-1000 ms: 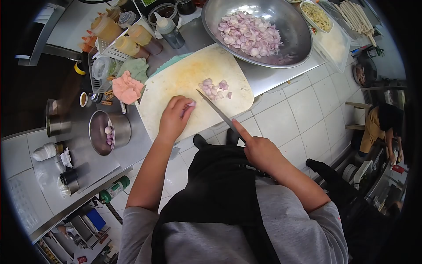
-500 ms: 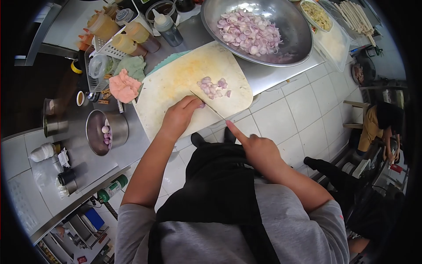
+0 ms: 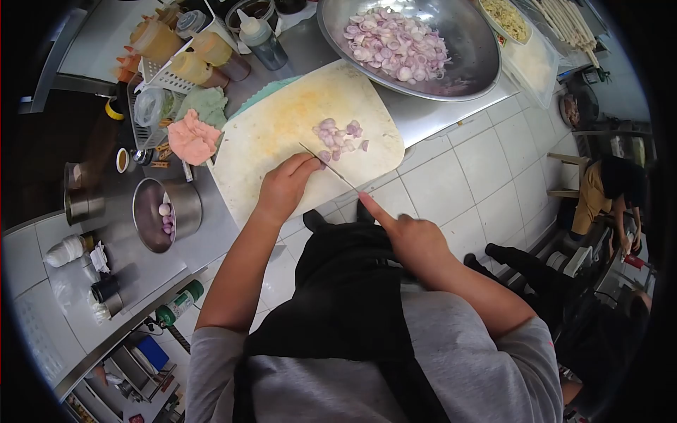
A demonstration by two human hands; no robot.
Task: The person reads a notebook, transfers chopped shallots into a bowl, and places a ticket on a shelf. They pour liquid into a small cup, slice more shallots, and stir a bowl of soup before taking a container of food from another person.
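Observation:
A thin-bladed knife [image 3: 330, 169] lies edge-on over the white cutting board [image 3: 254, 141]. My right hand [image 3: 412, 236] is closed round its handle, which is mostly hidden, with the index finger stretched along the top. My left hand [image 3: 288, 185] has its fingers curled together against the blade; a purple bit shows at the fingertips, and it looks like a shallot, largely covered. Just beyond the blade, a small pile of sliced shallots [image 3: 340, 136] is spread on the board.
A large steel bowl [image 3: 476, 70] of sliced shallots [image 3: 398, 46] overlaps the board's far right corner. Left of the board stand a steel pot [image 3: 187, 211] with whole shallots, a pink cloth [image 3: 193, 137] and squeeze bottles [image 3: 262, 42]. Other people [image 3: 610, 190] work at the right.
The view has shifted slightly. The knife and both hands stay close to the same place on the board, and the sliced pile looks a little more spread near the blade.

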